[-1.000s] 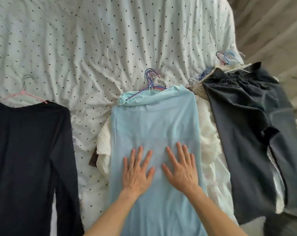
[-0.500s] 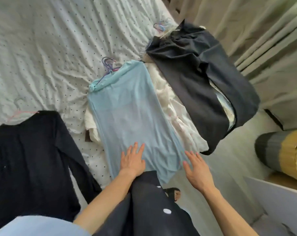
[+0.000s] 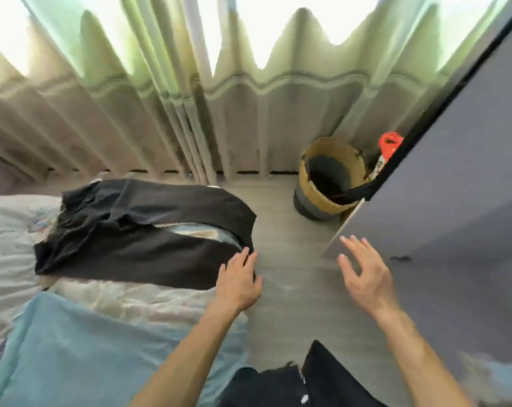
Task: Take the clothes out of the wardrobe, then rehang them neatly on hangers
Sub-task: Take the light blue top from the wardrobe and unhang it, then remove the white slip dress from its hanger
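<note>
Left hand (image 3: 238, 284) palm down at the bed's edge, fingers (image 3: 244, 257) straight and close together, curled round nothing, tips laid against the near end of the dark garment (image 3: 149, 230). From those tips outward and to the left, the dark garment spread flat across the white bed sheet (image 3: 2, 230), rumpled at its far end, with a sliver of pale blue cloth showing through a gap in it. Back from the left fingers, under the forearm, the light blue garment (image 3: 72, 342) lying flat. Between it and the dark garment, a band of cream-white garment (image 3: 131, 298). Right hand (image 3: 366, 277) raised over the grey floor (image 3: 284, 245), fingers (image 3: 351, 245) apart and slightly bent, holding nothing. Tips just beside the lower corner of a grey panel (image 3: 454, 186); touching it or not, cannot tell. Well beyond the right fingertips, a woven basket (image 3: 307, 168) upright on the floor, dark inside, close to the pleated curtain (image 3: 249, 127). Just right of the basket, a red-capped item (image 3: 390, 142) half hidden behind the panel's edge, pale label with dark marks, too blurred to read. Between the forearms, at the frame's bottom, dark clothing (image 3: 322, 380) with small white marks, not legible as writing.
</note>
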Tool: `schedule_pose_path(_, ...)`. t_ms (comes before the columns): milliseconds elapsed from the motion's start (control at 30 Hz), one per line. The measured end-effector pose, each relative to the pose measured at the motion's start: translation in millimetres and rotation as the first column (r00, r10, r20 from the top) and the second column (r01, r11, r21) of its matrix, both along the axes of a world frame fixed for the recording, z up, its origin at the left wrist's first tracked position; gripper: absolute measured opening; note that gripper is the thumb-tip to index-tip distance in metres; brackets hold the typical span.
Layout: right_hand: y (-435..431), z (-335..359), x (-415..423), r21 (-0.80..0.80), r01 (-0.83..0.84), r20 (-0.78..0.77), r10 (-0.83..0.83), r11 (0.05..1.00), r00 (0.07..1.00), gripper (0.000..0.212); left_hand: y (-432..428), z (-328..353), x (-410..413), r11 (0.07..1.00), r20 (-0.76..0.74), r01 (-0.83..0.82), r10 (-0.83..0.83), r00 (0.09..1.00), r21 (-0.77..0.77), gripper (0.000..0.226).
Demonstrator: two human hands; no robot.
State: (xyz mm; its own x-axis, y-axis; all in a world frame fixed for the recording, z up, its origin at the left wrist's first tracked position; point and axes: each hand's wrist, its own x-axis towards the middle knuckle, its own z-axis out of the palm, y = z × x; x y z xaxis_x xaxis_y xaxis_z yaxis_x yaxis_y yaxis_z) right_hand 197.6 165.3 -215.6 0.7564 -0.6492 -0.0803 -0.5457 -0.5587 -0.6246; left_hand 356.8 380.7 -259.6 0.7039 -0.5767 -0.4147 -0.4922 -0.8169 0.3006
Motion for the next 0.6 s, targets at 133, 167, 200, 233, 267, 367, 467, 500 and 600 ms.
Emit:
schedule_pose_path(133, -53.0, 23.0, -41.6, -0.089, 0.252, 0.112, -0.242, 0.964, 0.964, 0.039, -113.5, 25.7, 6.0, 0.941, 0.072, 0.324, -0.318, 0.945, -0.095, 0.061)
schedule_pose_path(167, -60.7, 24.5, -53.0, -0.104, 0.317, 0.129, -0.303, 0.943, 0.944, 0.038, -139.5, 29.7, 3.1, 0.906, 0.085, 0.409, -0.402, 0.912, -0.107, 0.060)
schedule_pose_path(200, -66.8, 24.2, -65.2, -0.110, 0.382, 0.145, -0.366, 0.917, 0.919, 0.039, -164.5, 33.4, -1.7, 0.863, 0.091, 0.493, -0.485, 0.870, -0.114, 0.060)
schedule_pose_path(233, -71.1, 23.2, -77.4, -0.106, 0.444, 0.159, -0.425, 0.890, 0.891, 0.042, -188.5, 36.9, -8.5, 0.813, 0.095, 0.570, -0.563, 0.821, -0.118, 0.060)
schedule_pose_path(267, -73.7, 22.4, -89.3, -0.102, 0.498, 0.165, -0.479, 0.861, 0.862, 0.044, -210.8, 40.3, -15.8, 0.760, 0.104, 0.639, -0.631, 0.769, -0.121, 0.060)
schedule_pose_path(367, -77.2, 23.5, -121.6, -0.119, 0.651, 0.172, -0.630, 0.750, 0.757, 0.046, -271.0, 52.3, -37.6, 0.580, 0.146, 0.803, -0.790, 0.595, -0.136, 0.060)
schedule_pose_path(467, -70.6, 34.9, -146.0, -0.136, 0.795, 0.187, -0.773, 0.591, 0.606, 0.044, -317.3, 70.1, -59.5, 0.398, 0.167, 0.904, -0.891, 0.421, -0.153, 0.062)
schedule_pose_path(500, -68.6, 39.6, -151.7, -0.149, 0.832, 0.197, -0.808, 0.535, 0.555, 0.043, -331.5, 76.9, -66.2, 0.342, 0.171, 0.927, -0.915, 0.366, -0.156, 0.063)
schedule_pose_path(600, -59.9, 51.5, -169.0, -0.184, 0.908, 0.219, -0.884, 0.377, 0.412, 0.043, -369.0, 92.7, -91.0, 0.190, 0.186, 0.964, -0.956, 0.225, -0.187, 0.058)
